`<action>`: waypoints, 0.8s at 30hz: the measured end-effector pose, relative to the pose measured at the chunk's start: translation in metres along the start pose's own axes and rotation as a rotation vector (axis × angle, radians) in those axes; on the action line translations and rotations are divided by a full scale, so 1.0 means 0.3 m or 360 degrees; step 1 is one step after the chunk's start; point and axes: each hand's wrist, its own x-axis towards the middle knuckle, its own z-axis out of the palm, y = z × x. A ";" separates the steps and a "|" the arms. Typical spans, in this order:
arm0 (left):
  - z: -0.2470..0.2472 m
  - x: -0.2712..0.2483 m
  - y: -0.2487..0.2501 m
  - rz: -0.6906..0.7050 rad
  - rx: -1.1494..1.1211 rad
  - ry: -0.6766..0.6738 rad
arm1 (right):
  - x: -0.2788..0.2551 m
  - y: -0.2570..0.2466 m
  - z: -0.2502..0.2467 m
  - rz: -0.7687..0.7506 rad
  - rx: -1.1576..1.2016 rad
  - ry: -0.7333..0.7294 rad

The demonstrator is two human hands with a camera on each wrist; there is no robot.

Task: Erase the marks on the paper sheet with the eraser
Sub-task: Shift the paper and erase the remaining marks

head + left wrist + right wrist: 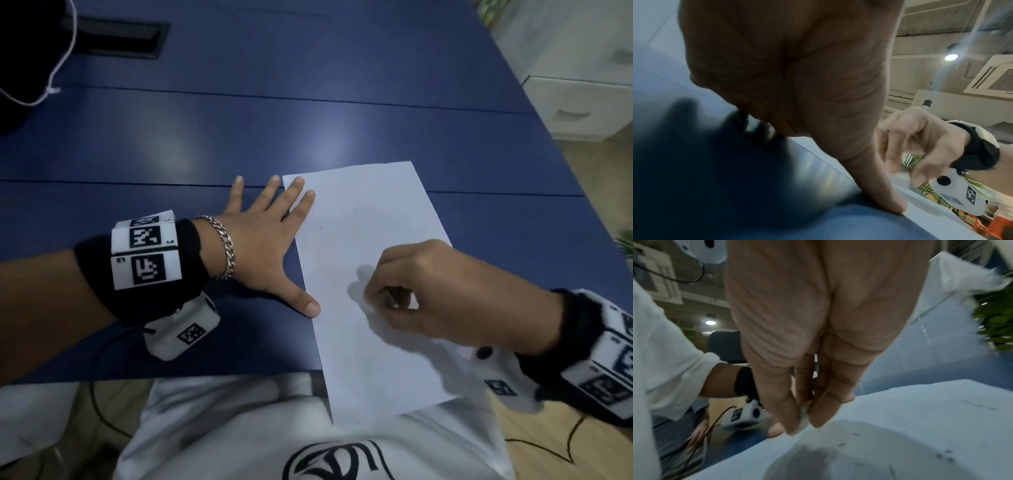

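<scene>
A white paper sheet (359,240) lies on the blue table (205,137), its near end hanging over the table's front edge. My left hand (263,246) lies flat with spread fingers, fingertips and thumb pressing the sheet's left edge. My right hand (438,294) is over the sheet's middle, fingers curled. In the right wrist view its fingertips (789,421) pinch a small white eraser (803,421) down on the paper sheet (920,418). Small dark crumbs and faint marks (943,456) dot the paper near it. In the left wrist view my thumb (890,199) presses the sheet's edge.
A black bag with a white cord (30,61) sits at the table's far left, beside a black cable hatch (126,37). White drawers (582,96) stand past the table's right edge. Cables (102,394) hang below the front edge near my lap.
</scene>
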 end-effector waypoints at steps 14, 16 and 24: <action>-0.061 -0.045 -0.030 0.0200 -0.0123 0.0462 | -0.049 0.074 -0.107 0.0141 -0.0041 -0.0278; -0.066 0.001 -0.051 0.0168 -0.0069 0.0263 | -0.003 0.075 -0.128 0.0112 -0.0037 -0.0151; -0.055 0.070 -0.070 0.0091 -0.0150 -0.0006 | 0.210 0.060 -0.081 0.0018 -0.0023 0.0094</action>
